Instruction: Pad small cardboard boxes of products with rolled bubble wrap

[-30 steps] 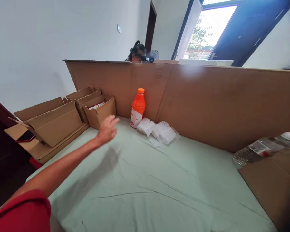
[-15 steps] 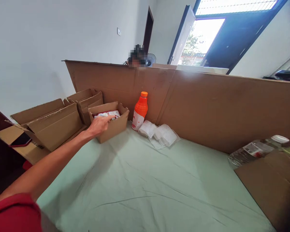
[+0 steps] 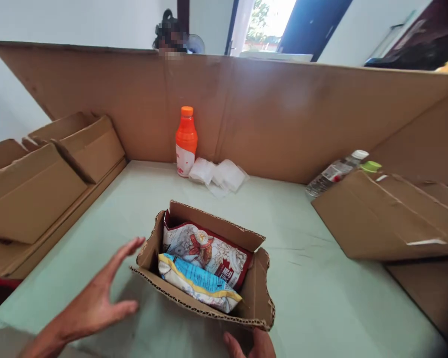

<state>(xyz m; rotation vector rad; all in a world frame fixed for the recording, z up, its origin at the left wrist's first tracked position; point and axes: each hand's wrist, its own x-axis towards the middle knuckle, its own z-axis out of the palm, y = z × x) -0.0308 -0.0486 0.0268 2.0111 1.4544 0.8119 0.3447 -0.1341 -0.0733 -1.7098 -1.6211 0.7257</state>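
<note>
Hovering just off the left end of an open cardboard box [image 3: 260, 293], left hand [image 3: 93, 298] is open, fingers extended and pointing up toward the box's left flap, thumb spread wide from them, holding nothing. Left forearm comes in from the bottom left, over the tabletop's [image 3: 296, 219] near-left corner. Right hand [image 3: 261, 345] is mostly cut off by the bottom of the view; only thumb and some fingers show, parted, fingers up against the box's near-right corner, thumb below its near wall. Can't tell if it grips. Box sits near the middle of the tabletop's near edge, slightly skewed, top open. Inside, two packets side by side: a dark red and white packet [image 3: 224, 253] along the far wall, a blue, yellow and white packet [image 3: 194, 276] along the near wall. Orange bottle [image 3: 186, 136] stands upright at the far edge against a tall cardboard panel [image 3: 283, 119], clear bubble wrap [image 3: 229, 175] just beside it. More cardboard boxes [image 3: 33, 199] line the left edge. Clear bottle [image 3: 332, 175] leans toward the far-right corner, next to a cardboard piece [image 3: 373, 219].
</note>
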